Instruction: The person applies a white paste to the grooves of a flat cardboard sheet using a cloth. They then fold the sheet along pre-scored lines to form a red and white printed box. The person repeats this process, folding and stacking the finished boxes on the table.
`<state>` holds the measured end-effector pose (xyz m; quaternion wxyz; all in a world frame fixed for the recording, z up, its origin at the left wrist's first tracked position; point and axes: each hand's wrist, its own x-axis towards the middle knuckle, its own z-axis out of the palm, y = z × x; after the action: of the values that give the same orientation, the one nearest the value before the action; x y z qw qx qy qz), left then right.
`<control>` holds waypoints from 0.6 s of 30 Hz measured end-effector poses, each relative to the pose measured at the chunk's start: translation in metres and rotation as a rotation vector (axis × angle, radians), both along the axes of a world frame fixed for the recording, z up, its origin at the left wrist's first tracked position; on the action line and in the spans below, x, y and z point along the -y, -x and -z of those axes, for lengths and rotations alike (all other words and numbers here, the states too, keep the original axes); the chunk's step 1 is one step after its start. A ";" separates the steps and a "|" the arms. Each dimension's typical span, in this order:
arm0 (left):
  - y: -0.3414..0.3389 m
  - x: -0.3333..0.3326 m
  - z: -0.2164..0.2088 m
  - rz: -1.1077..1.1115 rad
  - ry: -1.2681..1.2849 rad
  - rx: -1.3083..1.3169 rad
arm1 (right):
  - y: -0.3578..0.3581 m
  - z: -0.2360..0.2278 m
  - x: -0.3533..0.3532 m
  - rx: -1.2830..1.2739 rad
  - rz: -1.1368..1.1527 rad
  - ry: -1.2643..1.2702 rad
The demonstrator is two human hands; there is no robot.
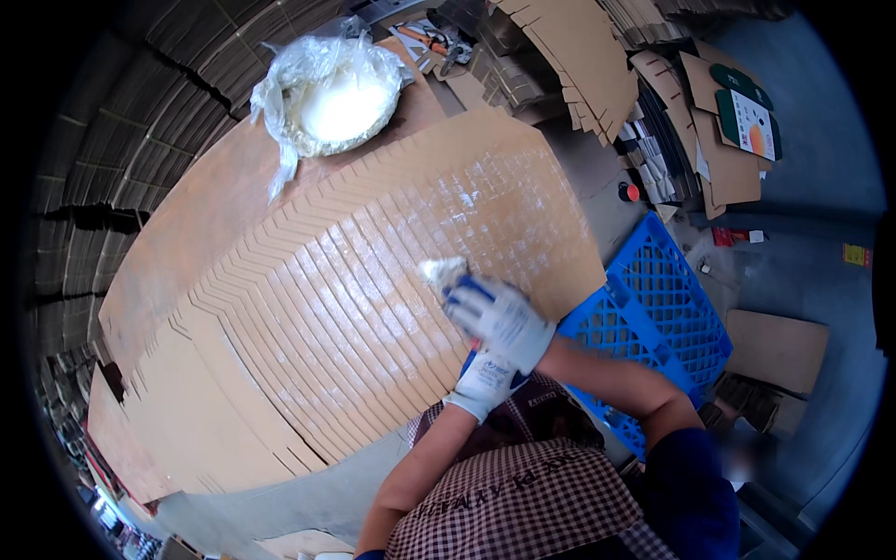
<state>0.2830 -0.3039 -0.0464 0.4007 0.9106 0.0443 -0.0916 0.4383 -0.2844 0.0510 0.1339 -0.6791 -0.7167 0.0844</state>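
Fanned cardboard sheets [373, 308] lie overlapped in narrow strips on a wooden table, with wet white paste smeared over much of them. My right hand [499, 322], in a white and blue work glove, is closed on a white paste-covered wad [441, 272] that touches the sheets. Whether the wad is a brush or a cloth I cannot make out. My left hand [487, 381], gloved alike, sits just below the right one at the near edge of the sheets. Its fingers are mostly hidden behind the right hand.
A plastic-lined basin [345, 107] of white paste stands at the table's far side. Right of the table lies a blue plastic pallet [667, 308]. Bundled cardboard stacks [140, 121] rise at the left, and more cardboard [579, 47] leans at the back. Pliers-like tools [439, 42] lie behind the basin.
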 end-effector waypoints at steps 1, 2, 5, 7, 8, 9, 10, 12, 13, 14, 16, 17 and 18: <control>-0.007 -0.008 -0.014 0.010 -0.026 0.031 | -0.015 0.000 -0.007 -0.036 0.107 0.035; -0.013 -0.015 -0.030 0.019 -0.052 0.063 | -0.029 -0.001 -0.014 -0.073 0.213 0.068; -0.012 -0.017 -0.034 0.033 -0.128 0.125 | -0.035 -0.007 -0.026 -0.055 0.354 0.085; -0.011 -0.020 -0.039 0.071 -0.115 0.071 | -0.025 -0.019 -0.026 -0.002 0.280 0.043; -0.014 -0.022 -0.040 0.128 -0.120 0.006 | -0.027 0.006 -0.021 -0.034 0.190 -0.006; -0.014 -0.021 -0.039 0.102 -0.134 0.057 | -0.032 0.007 -0.021 -0.007 0.257 0.036; -0.013 -0.020 -0.035 0.076 -0.147 0.108 | -0.042 0.007 -0.021 0.021 0.323 0.078; -0.013 -0.019 -0.034 0.051 -0.153 0.154 | -0.055 -0.002 -0.037 -0.002 0.513 0.069; -0.013 -0.020 -0.035 0.051 -0.147 0.148 | -0.056 -0.009 -0.045 -0.155 0.614 -0.018; -0.013 -0.022 -0.036 0.052 -0.142 0.141 | -0.057 -0.014 -0.053 -0.311 0.711 -0.105; -0.011 -0.022 -0.035 0.060 -0.127 0.110 | -0.052 -0.021 -0.067 -0.521 0.828 -0.276; -0.010 -0.022 -0.035 0.064 -0.119 0.094 | -0.047 -0.012 -0.076 -0.625 0.845 -0.327; -0.011 -0.022 -0.036 0.073 -0.109 0.089 | -0.045 0.001 -0.083 -0.720 0.866 -0.382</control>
<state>0.2937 -0.2818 -0.0100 0.3484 0.9352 -0.0020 -0.0632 0.4833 -0.2017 0.0499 0.5106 -0.8022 -0.2866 0.1167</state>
